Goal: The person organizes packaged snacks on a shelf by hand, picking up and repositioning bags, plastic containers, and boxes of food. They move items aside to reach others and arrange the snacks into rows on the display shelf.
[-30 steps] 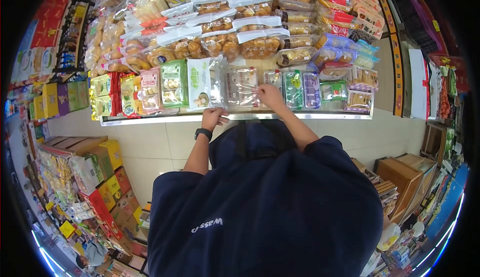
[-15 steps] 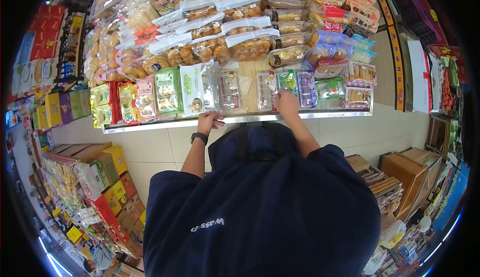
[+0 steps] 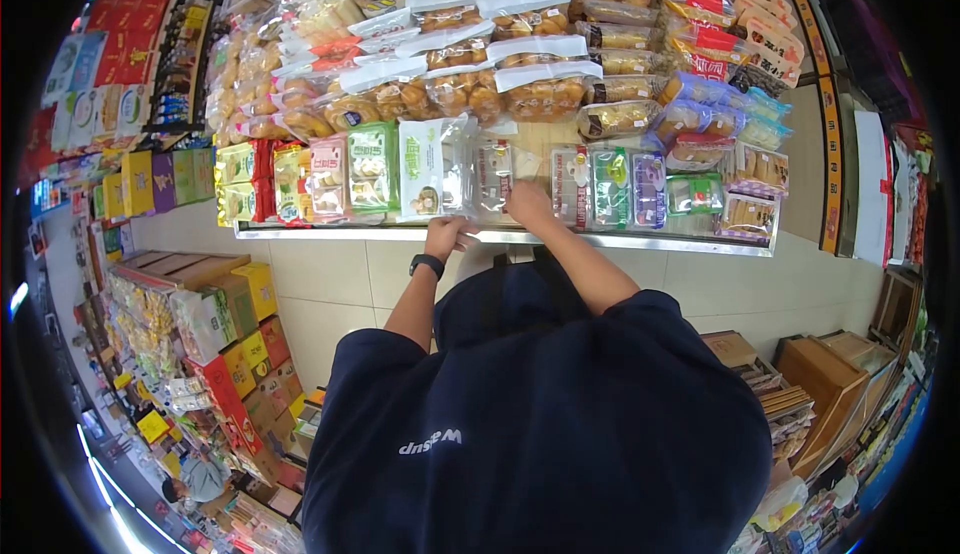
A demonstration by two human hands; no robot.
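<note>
My right hand (image 3: 530, 204) is at the right edge of a clear snack pack (image 3: 494, 169) with a red and white label, its fingers bent and closed against the pack. How much of the edge they pinch is partly hidden. My left hand (image 3: 450, 236), below a wristwatch (image 3: 427, 265), rests at the table's metal front rim (image 3: 640, 244) with fingers stretched out. Just above it lies a white and green pack (image 3: 421, 174) in clear film. Right of my right hand stand another red-labelled pack (image 3: 570, 189), a green pack (image 3: 609, 189) and a purple pack (image 3: 648, 189).
Rows of bagged pastries (image 3: 540, 94) fill the table's back. Pink packs (image 3: 328, 176) and yellow packs (image 3: 236, 184) lie at the left. Stacked cartons (image 3: 240, 384) stand behind on the left, wooden crates (image 3: 825, 379) on the right. A person (image 3: 203, 477) is at lower left.
My right hand has moved left from the green and red-labelled packs to the single red-labelled pack. My left hand stays by the rim. The whole view has shifted, so the table appears further right.
</note>
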